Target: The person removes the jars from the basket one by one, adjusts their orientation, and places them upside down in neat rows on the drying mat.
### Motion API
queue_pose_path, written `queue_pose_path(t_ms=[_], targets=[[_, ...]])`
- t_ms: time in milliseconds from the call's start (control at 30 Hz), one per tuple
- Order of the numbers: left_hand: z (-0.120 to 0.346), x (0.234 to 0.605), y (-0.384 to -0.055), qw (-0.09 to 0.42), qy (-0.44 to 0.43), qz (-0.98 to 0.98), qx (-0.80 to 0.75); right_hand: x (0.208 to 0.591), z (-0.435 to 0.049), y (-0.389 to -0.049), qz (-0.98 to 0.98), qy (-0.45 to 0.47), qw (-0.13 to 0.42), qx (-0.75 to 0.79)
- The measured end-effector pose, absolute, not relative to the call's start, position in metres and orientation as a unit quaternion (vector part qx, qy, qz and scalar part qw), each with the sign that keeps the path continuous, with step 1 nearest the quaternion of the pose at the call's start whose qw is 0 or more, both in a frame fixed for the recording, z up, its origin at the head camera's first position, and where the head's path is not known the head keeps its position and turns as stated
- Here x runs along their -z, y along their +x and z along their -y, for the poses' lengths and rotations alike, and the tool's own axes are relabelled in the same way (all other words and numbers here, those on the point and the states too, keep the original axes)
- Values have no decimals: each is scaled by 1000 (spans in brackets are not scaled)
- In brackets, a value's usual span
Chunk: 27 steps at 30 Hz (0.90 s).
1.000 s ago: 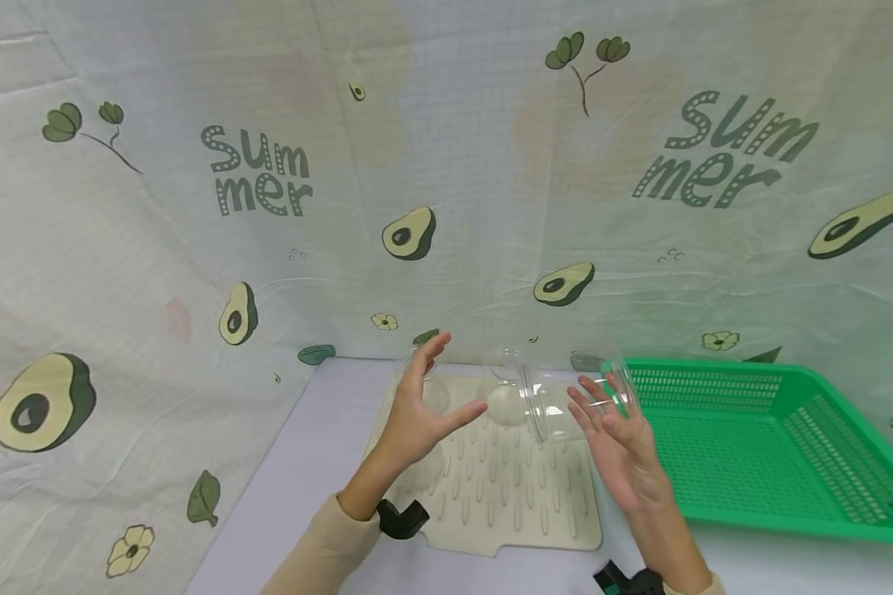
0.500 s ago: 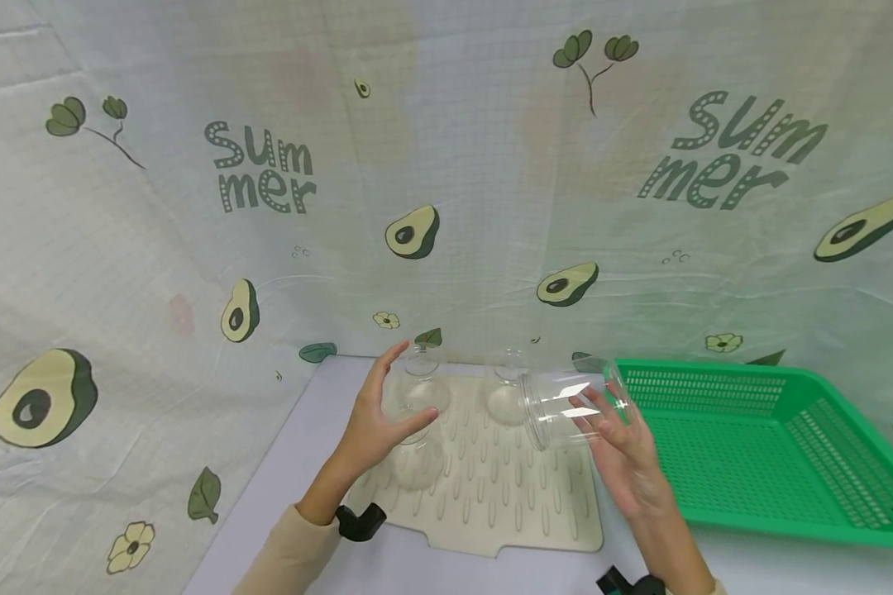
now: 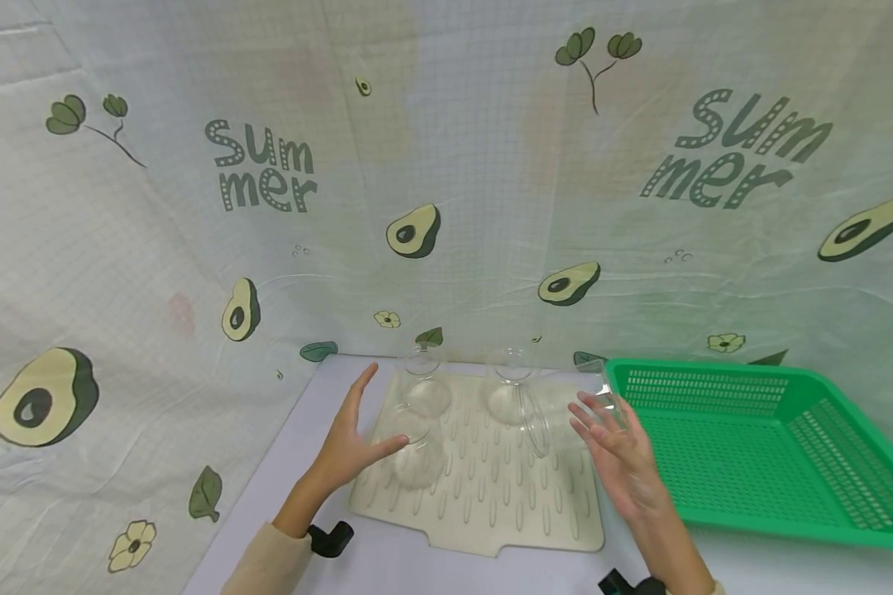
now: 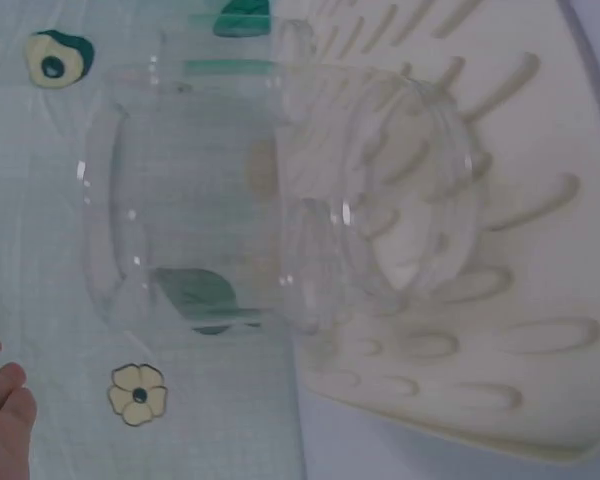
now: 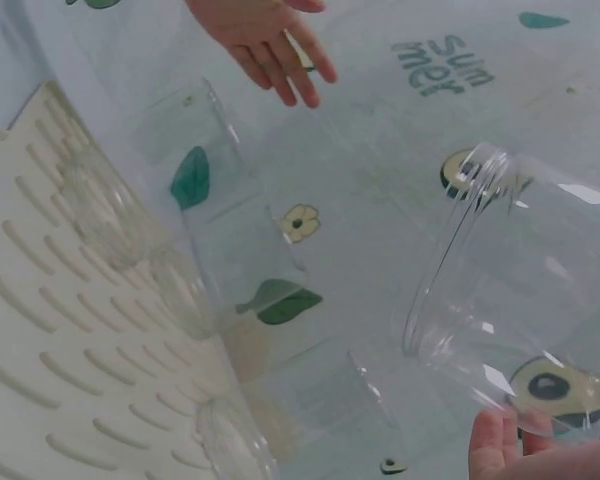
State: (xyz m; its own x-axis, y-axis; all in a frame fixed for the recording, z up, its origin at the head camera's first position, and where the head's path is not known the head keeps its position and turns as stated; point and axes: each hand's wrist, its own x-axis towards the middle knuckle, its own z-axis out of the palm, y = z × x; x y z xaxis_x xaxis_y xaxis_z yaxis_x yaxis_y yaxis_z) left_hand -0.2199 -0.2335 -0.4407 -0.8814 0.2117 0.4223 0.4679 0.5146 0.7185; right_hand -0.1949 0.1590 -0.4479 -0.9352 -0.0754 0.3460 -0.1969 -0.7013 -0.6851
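Note:
My right hand (image 3: 625,463) holds a clear jar (image 5: 540,270) near its base end. The jar lies sideways in the air, its ridged rim (image 3: 533,421) pointing left above the mat. My left hand (image 3: 346,450) is empty, with thumb and fingers spread, left of the mat's jars. Three more clear jars stand on the beige ridged mat (image 3: 484,512): a front left jar (image 3: 417,467), a back left jar (image 3: 426,397) and a back middle jar (image 3: 502,402). They appear mouth down. In the left wrist view, see-through jars (image 4: 210,200) overlap.
A green plastic basket (image 3: 722,521) stands right of the mat, just beyond my right hand. The white tabletop (image 3: 283,463) shows left of the mat. Behind everything hangs a printed cloth (image 3: 484,165) with avocados and lettering.
My left hand has moved left and slightly down, away from the jars, its fingers staying spread. My right hand keeps the jar in about the same place, and the jar has turned slightly.

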Motion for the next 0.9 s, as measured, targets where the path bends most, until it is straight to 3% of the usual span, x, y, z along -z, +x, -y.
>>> queue_pose_path(t_ms=[500,900], targets=[[260,492,-213,106,-177,901,382,451,-162,-193,419,149,29,-895],[268,520,-213,27,-165,940,299,451,-161,-194,429,146,20,-891]])
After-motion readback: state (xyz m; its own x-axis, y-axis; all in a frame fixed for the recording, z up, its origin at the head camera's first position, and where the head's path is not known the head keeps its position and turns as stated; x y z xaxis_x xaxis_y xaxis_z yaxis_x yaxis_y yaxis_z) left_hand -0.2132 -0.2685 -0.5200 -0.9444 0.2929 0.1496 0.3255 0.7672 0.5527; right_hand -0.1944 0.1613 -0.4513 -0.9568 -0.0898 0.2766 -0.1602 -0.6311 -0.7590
